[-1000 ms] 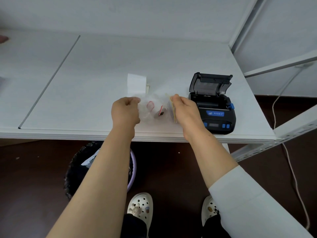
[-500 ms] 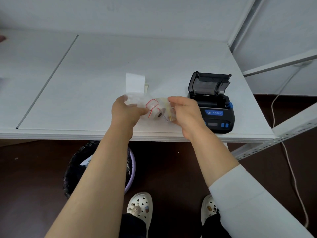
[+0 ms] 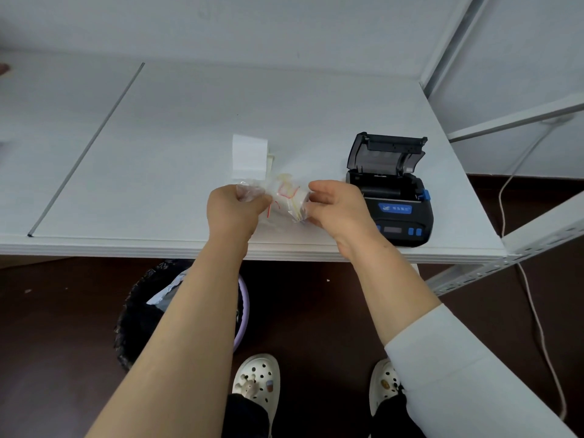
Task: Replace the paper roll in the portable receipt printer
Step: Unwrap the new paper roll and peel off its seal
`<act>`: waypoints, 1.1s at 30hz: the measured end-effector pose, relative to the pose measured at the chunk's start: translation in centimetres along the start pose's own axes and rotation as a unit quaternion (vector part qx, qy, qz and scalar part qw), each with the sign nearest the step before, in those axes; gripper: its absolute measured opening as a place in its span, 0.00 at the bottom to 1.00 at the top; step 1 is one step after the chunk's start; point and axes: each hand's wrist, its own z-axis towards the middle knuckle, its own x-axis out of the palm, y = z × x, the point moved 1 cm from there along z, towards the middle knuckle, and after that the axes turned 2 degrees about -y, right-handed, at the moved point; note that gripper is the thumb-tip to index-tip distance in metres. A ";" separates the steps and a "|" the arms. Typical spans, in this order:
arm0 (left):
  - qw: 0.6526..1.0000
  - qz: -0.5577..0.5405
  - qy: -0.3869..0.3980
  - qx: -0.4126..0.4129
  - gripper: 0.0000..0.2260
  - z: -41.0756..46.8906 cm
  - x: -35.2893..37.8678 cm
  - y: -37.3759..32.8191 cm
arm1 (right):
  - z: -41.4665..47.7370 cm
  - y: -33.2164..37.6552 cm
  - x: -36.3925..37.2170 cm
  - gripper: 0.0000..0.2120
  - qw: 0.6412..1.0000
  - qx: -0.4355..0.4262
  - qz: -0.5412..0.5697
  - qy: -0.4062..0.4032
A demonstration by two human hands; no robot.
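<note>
Over white table [image 3: 158, 147], both hands pinched on clear plastic bag [image 3: 286, 197].

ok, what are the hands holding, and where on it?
Both grip one clear plastic bag with a paper roll inside: left hand bunches its left end, right hand pinches its right edge.
</note>
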 end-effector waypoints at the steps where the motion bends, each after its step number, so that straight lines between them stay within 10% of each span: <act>1: 1.000 -0.003 0.002 -0.001 0.11 0.0 0.0 0.0 | 0.0 0.0 0.0 0.23 1.000 -0.006 -0.011 0.005; 17: 0.998 -0.029 -0.037 -0.036 0.06 0.5 -0.4 0.2 | 0.7 0.4 0.0 0.26 0.964 -0.157 -0.203 -0.067; 26: 0.982 -0.169 -0.005 -0.086 0.19 -0.6 0.9 -1.2 | -0.8 2.6 -1.8 0.21 0.982 -0.133 0.032 -0.132; 29: 0.997 -0.065 -0.027 -0.005 0.13 -0.9 0.9 -1.1 | -0.7 2.3 -1.8 0.21 0.989 -0.106 0.029 -0.102; 33: 0.994 0.071 -0.084 -0.007 0.31 -0.1 0.6 0.0 | -0.3 1.3 -1.4 0.23 0.994 -0.080 -0.017 -0.068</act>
